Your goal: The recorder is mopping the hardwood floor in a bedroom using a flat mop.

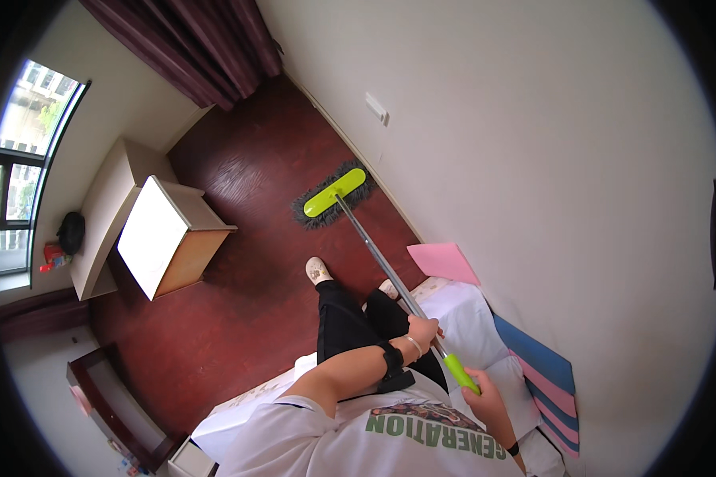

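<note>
A flat dust mop (pixel 378 261) slants across the middle of the view, with a lime-green head plate, grey shaggy fringe and metal pole. Its head lies on the dark red floor (pixel 239 294), close to the foot of the right wall. My left hand (pixel 424 331), with a bracelet at the wrist, is closed around the lower part of the pole above the green grip. Lower down and to the right, my right hand (pixel 483 395) wraps the end of that green grip. Both hands are in front of my body.
A white-topped cabinet (pixel 155 238) stands left of the mop, beside a beige desk (pixel 103 215) under the window. Purple curtains (pixel 191 48) hang at the far end. A white-covered bed (pixel 453 318) is behind my legs, with pink and blue panels (pixel 537 350) along the right wall.
</note>
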Demonstrator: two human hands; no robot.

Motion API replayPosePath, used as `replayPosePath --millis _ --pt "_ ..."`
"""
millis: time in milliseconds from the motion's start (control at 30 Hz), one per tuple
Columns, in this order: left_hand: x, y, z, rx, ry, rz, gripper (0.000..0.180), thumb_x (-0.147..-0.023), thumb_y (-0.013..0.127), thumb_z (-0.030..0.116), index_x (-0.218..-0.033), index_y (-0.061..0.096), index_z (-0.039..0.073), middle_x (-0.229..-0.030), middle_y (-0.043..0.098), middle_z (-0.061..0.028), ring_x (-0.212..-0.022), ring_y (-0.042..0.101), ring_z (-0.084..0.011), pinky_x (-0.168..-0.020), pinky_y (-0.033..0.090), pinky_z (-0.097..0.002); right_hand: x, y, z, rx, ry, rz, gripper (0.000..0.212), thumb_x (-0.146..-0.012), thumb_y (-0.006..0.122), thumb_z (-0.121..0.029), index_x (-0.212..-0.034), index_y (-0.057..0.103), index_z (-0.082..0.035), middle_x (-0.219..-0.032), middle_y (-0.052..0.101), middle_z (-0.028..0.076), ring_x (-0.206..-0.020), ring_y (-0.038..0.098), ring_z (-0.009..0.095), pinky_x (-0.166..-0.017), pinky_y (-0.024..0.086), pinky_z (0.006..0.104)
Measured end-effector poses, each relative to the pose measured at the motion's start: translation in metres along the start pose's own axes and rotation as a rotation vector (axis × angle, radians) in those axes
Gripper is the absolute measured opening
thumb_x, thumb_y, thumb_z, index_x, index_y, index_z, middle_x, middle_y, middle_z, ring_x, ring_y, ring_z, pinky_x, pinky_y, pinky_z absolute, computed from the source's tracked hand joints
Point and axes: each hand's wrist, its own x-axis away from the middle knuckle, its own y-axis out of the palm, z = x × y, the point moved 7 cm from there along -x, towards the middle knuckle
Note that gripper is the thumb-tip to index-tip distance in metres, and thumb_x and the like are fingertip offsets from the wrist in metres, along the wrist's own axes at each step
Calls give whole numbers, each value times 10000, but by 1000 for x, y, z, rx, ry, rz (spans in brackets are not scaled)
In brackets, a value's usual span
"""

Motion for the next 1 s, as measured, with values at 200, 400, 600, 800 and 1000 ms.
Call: replayPosePath --millis 200,400,600,800,1000 --pt "-51 -25 37 -121 29 1 291 -782 490 18 -1027 331 20 -743 526 -141 -599 595 -266 -465 513 -418 -62 28 -7 67 -502 98 393 -820 537 -129 -1201 466 -64 -1068 574 213 -980 571 333 -827 433 357" --pt "-77 -80 118 -179 212 131 130 -789 491 29 -890 481 -53 -625 540 -129 -537 572 -235 -464 510 -375 -110 81 -59 118 -521 40 416 -849 517 -160 -1237 402 -66 -1068 555 257 -1003 541 391 -837 430 390" --pt "-63 -22 29 -281 95 -16 445 -823 531 105 -1171 271 10 -904 554 -185 -734 619 -337 -598 543 -470 -60 10 -3 214 -447 111 427 -823 539 -180 -1240 451 -155 -961 601 217 -885 585 382 -745 461 400" --pt "27 80 -118 -322 -371 -454 230 -851 526 238 -885 510 11 -832 555 -121 -753 597 -269 -741 513 -410 63 -82 50 340 -168 317 392 -747 616 -179 -1132 567 -127 -878 640 166 -807 622 323 -706 474 351" --pt "36 83 -116 -322 -213 -344 206 -805 551 193 -728 530 4 -642 548 -99 -583 579 -216 -549 500 -331 64 -93 62 223 -176 436 291 -731 620 -139 -1006 630 -44 -872 649 154 -793 638 268 -708 474 307"
